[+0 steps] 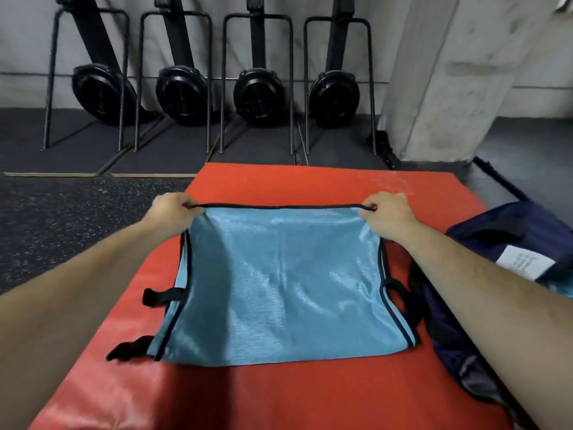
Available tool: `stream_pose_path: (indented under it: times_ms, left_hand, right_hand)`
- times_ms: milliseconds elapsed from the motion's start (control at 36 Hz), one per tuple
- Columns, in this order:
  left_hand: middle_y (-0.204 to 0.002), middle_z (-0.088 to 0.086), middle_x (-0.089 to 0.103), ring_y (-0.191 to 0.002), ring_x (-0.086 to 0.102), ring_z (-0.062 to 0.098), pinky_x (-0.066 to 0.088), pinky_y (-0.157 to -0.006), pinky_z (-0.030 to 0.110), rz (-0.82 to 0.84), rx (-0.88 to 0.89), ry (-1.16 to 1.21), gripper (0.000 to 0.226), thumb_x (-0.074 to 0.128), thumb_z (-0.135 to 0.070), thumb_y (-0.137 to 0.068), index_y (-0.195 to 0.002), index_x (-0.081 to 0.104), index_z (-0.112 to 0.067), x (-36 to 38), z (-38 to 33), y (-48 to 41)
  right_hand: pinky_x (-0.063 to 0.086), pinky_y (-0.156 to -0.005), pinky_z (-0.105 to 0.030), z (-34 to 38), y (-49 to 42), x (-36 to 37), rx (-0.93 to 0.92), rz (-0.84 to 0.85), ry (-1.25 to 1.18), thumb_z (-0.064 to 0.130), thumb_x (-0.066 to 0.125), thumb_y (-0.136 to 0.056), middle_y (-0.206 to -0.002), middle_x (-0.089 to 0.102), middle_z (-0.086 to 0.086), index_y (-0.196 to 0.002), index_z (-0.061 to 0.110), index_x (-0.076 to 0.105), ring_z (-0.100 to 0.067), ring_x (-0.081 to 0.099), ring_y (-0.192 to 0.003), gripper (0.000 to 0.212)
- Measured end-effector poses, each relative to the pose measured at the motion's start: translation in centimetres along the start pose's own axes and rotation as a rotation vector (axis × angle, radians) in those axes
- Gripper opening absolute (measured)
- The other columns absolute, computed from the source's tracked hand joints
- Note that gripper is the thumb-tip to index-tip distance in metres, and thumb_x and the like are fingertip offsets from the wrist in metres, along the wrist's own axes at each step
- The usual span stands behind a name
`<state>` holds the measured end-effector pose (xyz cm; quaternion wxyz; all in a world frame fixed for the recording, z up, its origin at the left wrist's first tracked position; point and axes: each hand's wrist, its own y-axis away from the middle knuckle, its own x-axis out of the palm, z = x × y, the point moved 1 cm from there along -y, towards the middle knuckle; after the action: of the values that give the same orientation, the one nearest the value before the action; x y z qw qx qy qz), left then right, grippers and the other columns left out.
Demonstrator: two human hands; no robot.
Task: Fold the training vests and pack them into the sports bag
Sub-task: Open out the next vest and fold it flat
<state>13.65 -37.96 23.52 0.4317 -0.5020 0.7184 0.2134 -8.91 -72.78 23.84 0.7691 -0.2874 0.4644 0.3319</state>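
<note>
A light blue mesh training vest (279,290) with black trim and black side straps lies spread on a red mat (279,395). My left hand (172,212) pinches its far left corner and my right hand (387,212) pinches its far right corner. The far edge is pulled taut between them, slightly off the mat. A dark navy sports bag (508,243) with a white label lies at the mat's right edge, partly behind my right forearm.
Several black upright rowing machines (254,97) in metal stands line the grey wall beyond the mat. A concrete pillar (449,88) rises at the back right. Dark speckled rubber floor (77,218) lies left of the mat.
</note>
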Motion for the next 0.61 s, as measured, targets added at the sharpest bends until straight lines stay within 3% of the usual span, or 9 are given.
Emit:
stream_pose_path:
  times_ms: [111, 222, 333, 472, 611]
  left_hand:
    - [-0.091, 0.004, 0.066, -0.085, 0.057, 0.021, 0.038, -0.072, 0.028, -0.042, 0.039, 0.022, 0.012, 0.07, -0.023, -0.089, -0.095, 0.072, -0.013, -4.6, -1.9, 2.1]
    - [-0.084, 0.002, 0.066, -0.079, 0.058, 0.019, 0.04, -0.07, 0.027, -0.104, 0.089, 0.049, 0.009, 0.072, -0.019, -0.087, -0.093, 0.073, -0.013, -9.3, -3.9, 5.0]
    - [-0.07, 0.003, 0.064, -0.046, 0.058, 0.015, 0.047, -0.046, 0.017, -0.11, 0.091, 0.179, 0.003, 0.068, -0.011, -0.09, -0.093, 0.069, -0.01, -13.2, -5.5, 8.3]
    - [-0.075, 0.006, 0.067, -0.056, 0.068, 0.008, 0.052, -0.056, 0.024, -0.061, 0.101, 0.389, 0.008, 0.061, -0.004, -0.094, -0.099, 0.065, -0.008, -16.9, -6.3, 12.2]
    - [-0.085, 0.012, 0.068, -0.063, 0.071, 0.013, 0.055, -0.057, 0.022, -0.087, 0.153, 0.423, 0.01, 0.061, -0.004, -0.095, -0.092, 0.065, -0.012, -20.0, -7.2, 15.7]
  right_hand:
    - [0.033, -0.072, -0.02, 2.1, 2.3, -4.1, -0.025, -0.057, -0.152, 0.014, 0.067, -0.09, -0.096, 0.066, 0.002, -0.096, 0.01, 0.074, -0.015, 0.057, -0.091, 0.009]
    - [0.04, -0.068, -0.024, 3.7, 4.8, -8.1, -0.067, -0.106, -0.226, 0.011, 0.069, -0.087, -0.089, 0.067, -0.003, -0.091, 0.011, 0.071, -0.018, 0.062, -0.08, 0.004]
    - [0.045, -0.043, -0.016, 4.9, 7.8, -11.2, -0.058, -0.075, -0.346, 0.004, 0.062, -0.093, -0.08, 0.062, -0.008, -0.085, 0.016, 0.062, -0.01, 0.066, -0.047, 0.013]
    - [0.057, -0.065, -0.035, 6.3, 12.8, -13.9, -0.104, -0.133, -0.423, 0.004, 0.053, -0.097, -0.084, 0.066, -0.002, -0.089, 0.019, 0.063, -0.016, 0.073, -0.065, 0.02]
    - [0.056, -0.068, -0.034, 7.0, 17.3, -16.4, -0.115, -0.21, -0.417, 0.008, 0.052, -0.098, -0.082, 0.069, -0.001, -0.089, 0.021, 0.062, -0.011, 0.071, -0.066, 0.018]
